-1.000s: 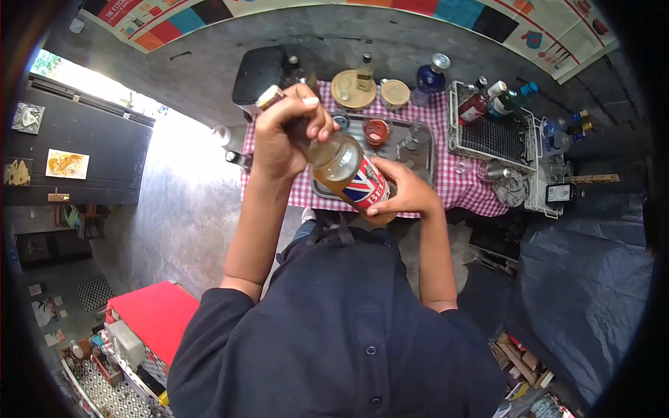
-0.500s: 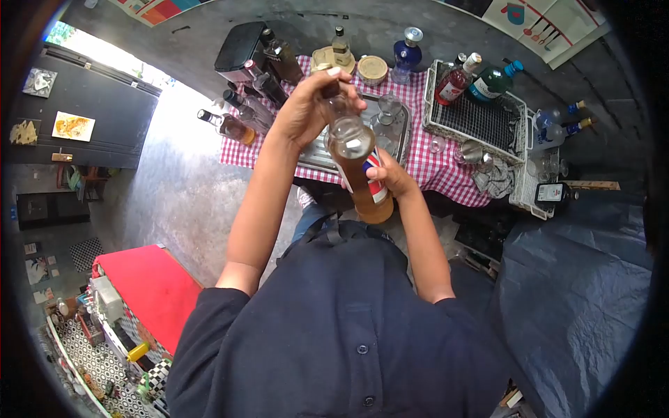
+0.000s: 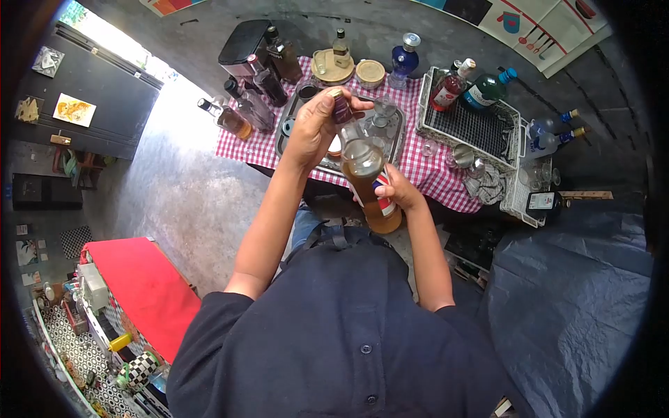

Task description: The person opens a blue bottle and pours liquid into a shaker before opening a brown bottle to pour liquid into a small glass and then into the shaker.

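I hold a clear bottle of amber liquor (image 3: 362, 164) tilted in front of my chest, above the front edge of the table. My left hand (image 3: 313, 129) is closed at its dark red neck, just under the cap, with some fingers hidden behind. Lower down, my right hand (image 3: 403, 189) grips the body over a red, white and blue label. Beyond the bottle lies a metal tray (image 3: 398, 132) with glasses and a dark cup (image 3: 307, 91) on it.
A red-and-white checked cloth (image 3: 446, 177) covers the table. Several bottles and a black appliance (image 3: 242, 49) stand at the back left. A white wire basket (image 3: 519, 139) with bottles is at the right. A crumpled cloth (image 3: 488, 184) lies near the right edge.
The bottle and both hands have shifted slightly right and toward me in view. My left hand has turned and slid off the top, so the cap and red neck now show.
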A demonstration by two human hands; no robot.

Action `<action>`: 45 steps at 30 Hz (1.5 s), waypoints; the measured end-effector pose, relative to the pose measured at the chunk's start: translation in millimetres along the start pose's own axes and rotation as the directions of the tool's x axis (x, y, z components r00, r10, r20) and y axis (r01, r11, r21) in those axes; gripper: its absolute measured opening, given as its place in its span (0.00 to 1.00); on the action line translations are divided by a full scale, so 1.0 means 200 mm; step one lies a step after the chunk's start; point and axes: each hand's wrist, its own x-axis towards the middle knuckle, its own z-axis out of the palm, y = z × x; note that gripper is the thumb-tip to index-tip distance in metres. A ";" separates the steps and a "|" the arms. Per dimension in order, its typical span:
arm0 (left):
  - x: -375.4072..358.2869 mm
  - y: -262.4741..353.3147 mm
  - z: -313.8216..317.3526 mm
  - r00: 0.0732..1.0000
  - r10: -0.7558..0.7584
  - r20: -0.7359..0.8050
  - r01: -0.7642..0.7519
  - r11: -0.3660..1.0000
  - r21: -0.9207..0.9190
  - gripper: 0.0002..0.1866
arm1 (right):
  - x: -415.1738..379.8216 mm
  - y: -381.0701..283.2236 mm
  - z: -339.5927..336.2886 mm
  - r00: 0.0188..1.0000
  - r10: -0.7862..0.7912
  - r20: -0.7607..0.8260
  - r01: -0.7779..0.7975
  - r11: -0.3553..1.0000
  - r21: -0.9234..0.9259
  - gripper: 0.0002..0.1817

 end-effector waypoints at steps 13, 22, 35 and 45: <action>-0.06 0.09 0.20 0.997 0.069 -0.036 -0.063 0.985 0.162 0.21 | -0.05 -0.05 0.04 0.993 -0.072 0.090 0.076 0.996 -0.038 0.53; -0.04 0.13 0.29 0.993 0.120 -0.021 -0.113 0.973 0.202 0.22 | -0.05 -0.11 0.04 0.990 -0.065 0.124 0.080 0.990 -0.120 0.54; 0.10 0.38 0.24 0.904 0.005 0.428 0.062 0.988 -0.142 0.28 | 0.00 -0.30 0.13 0.951 -0.073 0.301 0.100 0.992 -0.075 0.53; 0.20 0.46 0.25 0.910 0.023 0.414 0.031 0.992 -0.123 0.24 | 0.08 -0.25 0.09 0.960 -0.047 0.278 0.083 0.989 -0.120 0.55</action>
